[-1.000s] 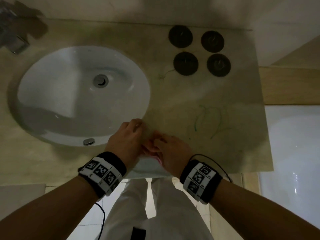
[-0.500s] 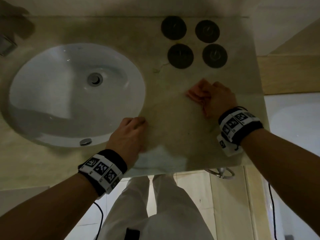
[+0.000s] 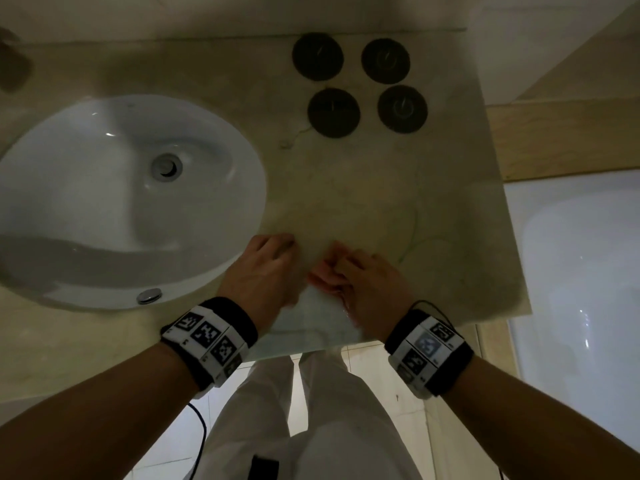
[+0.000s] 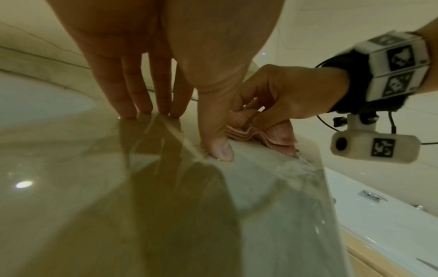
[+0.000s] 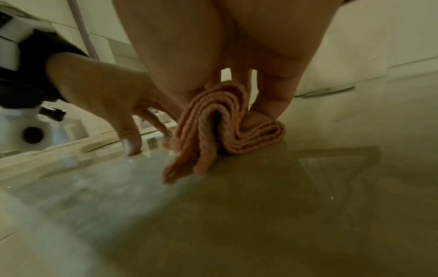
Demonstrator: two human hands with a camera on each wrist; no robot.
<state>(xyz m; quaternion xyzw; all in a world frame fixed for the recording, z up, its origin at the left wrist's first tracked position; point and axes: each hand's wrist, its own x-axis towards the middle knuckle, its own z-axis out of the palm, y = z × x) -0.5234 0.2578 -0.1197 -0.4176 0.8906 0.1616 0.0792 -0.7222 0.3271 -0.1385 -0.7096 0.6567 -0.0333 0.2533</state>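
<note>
Change: the right hand has come back from the counter's far right to its front edge. I judge one wiping stroke done and another due.
Grip: the right hand is clenched round the folded pink cloth, fingers curled into its folds.
Cloth: bunched under the palm, its lower folds touching the wet counter, just beside the left thumb.
Left hand: fingers straight, tips pressed on the counter, holding nothing.
Beyond: faint green marks show; four dark discs sit at the back.
</note>
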